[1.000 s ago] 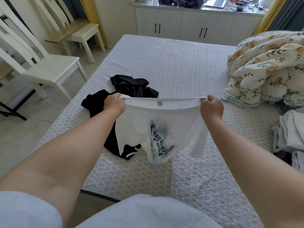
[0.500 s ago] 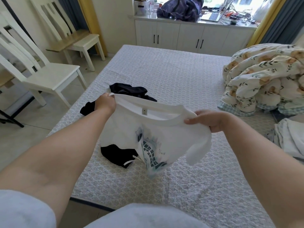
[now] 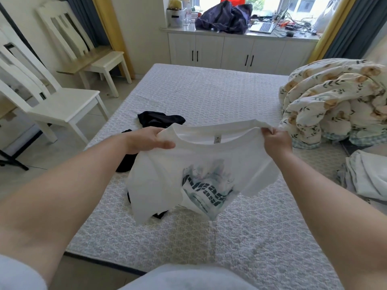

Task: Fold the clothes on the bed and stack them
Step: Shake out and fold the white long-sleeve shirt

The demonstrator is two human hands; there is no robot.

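A white T-shirt [image 3: 209, 160] with a dark green print hangs in the air above the bed [image 3: 209, 91], collar up and print facing me. My left hand [image 3: 146, 140] grips its left shoulder, thumb on top of the cloth. At the other shoulder my right hand [image 3: 276, 141] pinches the fabric. The shirt's hem dangles just above the quilted cover. Black clothes [image 3: 159, 119] lie crumpled on the bed behind and under the shirt, partly hidden by it.
A floral duvet [image 3: 339, 101] is heaped at the right of the bed. Folded pale clothes [image 3: 368, 174] sit at the right edge. Two white chairs [image 3: 62, 105] stand on the floor to the left. White cabinets [image 3: 236, 51] line the far wall.
Both hands have raised the shirt and turned it, so the print now faces me more squarely. My left hand's grip shifted along the shoulder. The camera has tilted up.
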